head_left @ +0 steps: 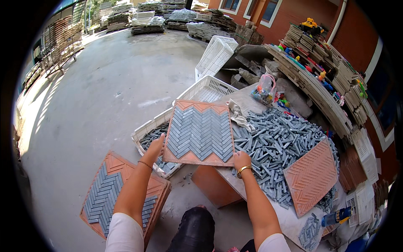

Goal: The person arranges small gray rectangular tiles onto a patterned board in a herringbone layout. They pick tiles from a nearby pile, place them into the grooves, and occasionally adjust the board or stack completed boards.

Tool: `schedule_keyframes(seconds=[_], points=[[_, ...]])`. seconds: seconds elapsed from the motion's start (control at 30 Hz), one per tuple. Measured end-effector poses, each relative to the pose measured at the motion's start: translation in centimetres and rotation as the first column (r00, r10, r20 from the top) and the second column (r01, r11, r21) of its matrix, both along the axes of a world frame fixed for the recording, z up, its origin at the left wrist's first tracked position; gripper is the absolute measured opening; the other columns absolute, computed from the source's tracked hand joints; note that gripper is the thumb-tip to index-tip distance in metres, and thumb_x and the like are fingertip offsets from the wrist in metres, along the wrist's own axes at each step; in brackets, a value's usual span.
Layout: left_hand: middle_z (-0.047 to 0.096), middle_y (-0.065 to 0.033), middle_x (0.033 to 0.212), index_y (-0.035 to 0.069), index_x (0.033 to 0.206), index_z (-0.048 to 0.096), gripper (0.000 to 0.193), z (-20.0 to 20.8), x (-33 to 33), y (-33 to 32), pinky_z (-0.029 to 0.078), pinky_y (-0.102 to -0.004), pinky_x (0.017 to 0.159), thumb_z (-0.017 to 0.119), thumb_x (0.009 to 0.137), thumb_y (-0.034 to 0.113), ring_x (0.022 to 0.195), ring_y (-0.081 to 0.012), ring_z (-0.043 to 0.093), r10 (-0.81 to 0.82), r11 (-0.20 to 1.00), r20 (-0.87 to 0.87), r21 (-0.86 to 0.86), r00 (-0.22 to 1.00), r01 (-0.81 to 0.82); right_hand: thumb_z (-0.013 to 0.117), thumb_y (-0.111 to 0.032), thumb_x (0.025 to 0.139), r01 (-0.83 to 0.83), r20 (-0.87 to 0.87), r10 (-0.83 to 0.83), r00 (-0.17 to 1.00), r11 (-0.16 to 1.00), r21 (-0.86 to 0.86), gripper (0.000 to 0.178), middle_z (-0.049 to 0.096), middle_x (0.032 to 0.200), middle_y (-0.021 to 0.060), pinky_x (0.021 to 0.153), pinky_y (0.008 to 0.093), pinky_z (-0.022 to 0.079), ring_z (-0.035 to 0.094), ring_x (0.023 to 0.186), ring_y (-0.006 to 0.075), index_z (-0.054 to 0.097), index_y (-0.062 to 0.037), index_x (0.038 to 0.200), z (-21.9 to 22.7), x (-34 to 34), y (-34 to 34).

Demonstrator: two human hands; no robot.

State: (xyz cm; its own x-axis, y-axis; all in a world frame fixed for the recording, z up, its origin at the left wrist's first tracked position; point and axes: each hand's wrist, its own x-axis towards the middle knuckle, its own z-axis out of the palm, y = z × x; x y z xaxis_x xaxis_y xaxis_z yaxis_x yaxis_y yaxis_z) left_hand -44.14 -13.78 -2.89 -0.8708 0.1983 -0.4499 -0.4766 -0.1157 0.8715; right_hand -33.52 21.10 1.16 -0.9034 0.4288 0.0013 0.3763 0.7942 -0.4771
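Between my hands is a square terracotta-coloured mould tray (176,157), its middle filled with grey stone strips (200,130) in a herringbone pattern. My left hand (155,148) grips its left edge, and my right hand (242,159) closes on the lower right corner. The fingers under the tray are partly hidden. Below my left forearm sits a stack of similar trays (161,185), the top one also laid with grey strips. To the right, a large heap of loose grey strips (268,147) covers the table, with an unfilled herringbone tray (312,178) leaning on it.
A white crate (145,128) of strips stands beyond the held tray, with another white crate (222,88) behind. A rag (239,115), a clear bag of toys (264,89) and a blue bottle (337,217) are on the table. Stone slabs (310,80) are stacked at right.
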Motion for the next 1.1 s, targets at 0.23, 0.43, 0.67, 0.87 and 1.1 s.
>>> schedule_keyframes(seconds=[0.23,0.43,0.67,0.87,1.1], points=[[0.062,-0.018,0.113,-0.01,0.115,0.057,0.07,-3.0,-2.9,3.3,0.049,-0.0345,0.08,0.061,0.085,0.052,0.098,-0.0271,0.063,0.294,0.952,-0.098,-0.054,0.951,-0.3,0.048,-0.045,0.089,0.078,0.141,-0.065,0.988,0.993,-0.086,0.056,0.063,0.097,0.0319,0.087,0.0483,0.046,0.06,0.098,0.0458,0.067,0.0075,0.093,0.6,-3.0,0.1],[0.063,-0.0192,0.104,-0.011,0.105,0.062,0.069,0.2,0.6,0.1,0.049,-0.0356,0.076,0.061,0.084,0.054,0.089,-0.0249,0.063,0.284,0.906,-0.196,-0.264,0.938,-0.33,0.045,-0.038,0.097,-0.102,0.005,0.125,0.992,0.833,-0.544,0.039,0.049,0.059,-0.0015,0.041,0.0231,0.036,0.041,0.043,0.0078,0.053,-0.0083,0.072,-0.8,-0.4,1.7],[0.063,-0.0142,0.104,-0.006,0.106,0.064,0.056,6.6,13.1,-15.2,0.046,-0.0308,0.083,0.052,0.092,0.047,0.094,-0.0189,0.058,0.186,0.891,-0.338,-0.338,0.923,-0.304,0.055,-0.021,0.093,-0.016,0.109,0.416,0.903,0.285,-0.958,0.026,0.058,0.095,0.0074,0.059,0.0241,0.052,0.059,0.076,0.0123,0.049,-0.0006,0.107,3.9,14.6,-14.6],[0.064,-0.0061,0.098,-0.003,0.103,0.067,0.048,5.8,24.6,-27.8,0.045,-0.0275,0.079,0.054,0.093,0.042,0.087,-0.0129,0.058,0.233,0.872,-0.16,-0.402,0.959,-0.279,0.054,-0.01,0.095,0.172,0.164,0.614,0.772,0.046,-0.984,0.032,0.056,0.111,0.0112,0.079,0.0327,0.058,0.062,0.097,0.0201,0.043,0.0036,0.121,-1.2,23.5,-26.1],[0.056,0.0022,0.073,-0.001,0.08,0.068,0.045,2.1,30.5,-34.8,0.04,-0.0251,0.063,0.057,0.091,0.041,0.069,-0.0073,0.045,0.279,0.72,-0.259,-0.581,0.925,-0.38,0.053,-0.007,0.095,0.185,0.188,0.672,0.717,0.076,-0.98,0.027,0.057,0.109,0.0128,0.079,0.0335,0.059,0.064,0.093,0.0205,0.043,0.0055,0.117,-5.2,27.9,-32.5]])
